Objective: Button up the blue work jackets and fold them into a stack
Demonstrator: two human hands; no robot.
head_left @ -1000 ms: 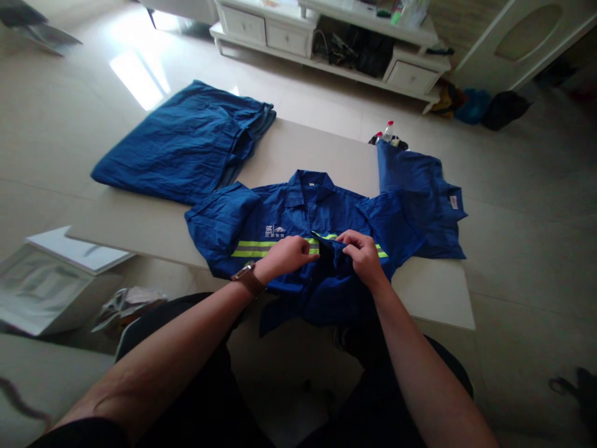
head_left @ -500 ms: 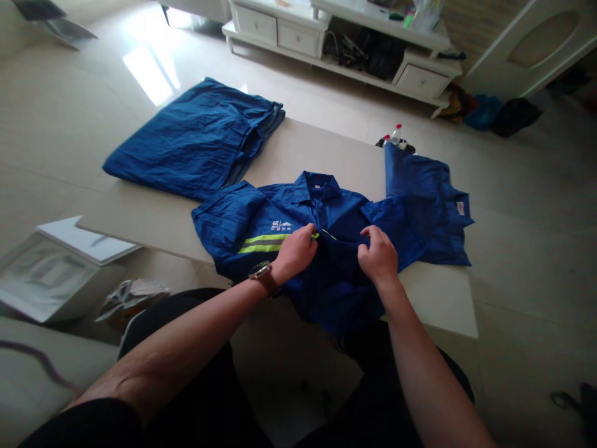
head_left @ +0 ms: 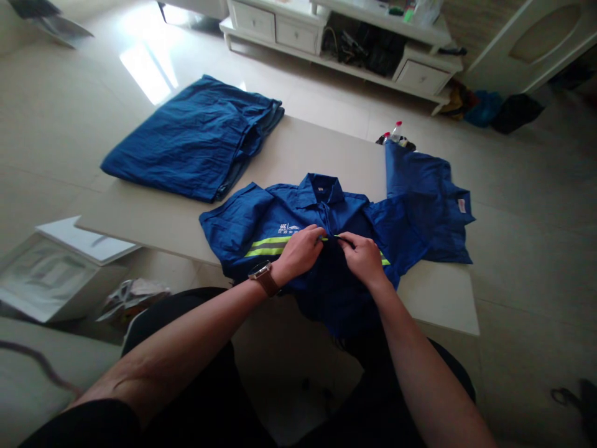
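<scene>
A blue short-sleeved work shirt (head_left: pixel 280 211) with a collar, a white chest logo and a yellow-green and grey stripe lies front up before me, its lower part hanging over the near table edge. My left hand (head_left: pixel 301 252), below a wristwatch, pinches the front opening at stripe height. Just to its right, my right hand (head_left: pixel 361 255) pinches the other front edge at the same height. The two hands are close together, and their fingertips hide the bits of cloth between them. The shirt's right-hand sleeve overlaps another blue shirt (head_left: pixel 420 180).
A pile of folded blue cloth (head_left: pixel 186 143) lies at the left of the white table (head_left: pixel 326 140). Red-capped bottles (head_left: pixel 396 132) stand past the far edge. A white box (head_left: pixel 84 242) and a bag (head_left: pixel 133 298) are at lower left; a white cabinet (head_left: pixel 298 34) stands behind.
My right hand has moved left to the shirt's front opening and closed on its edge. The stripe on the shirt's right side now shows. The shirt has shifted slightly right.
</scene>
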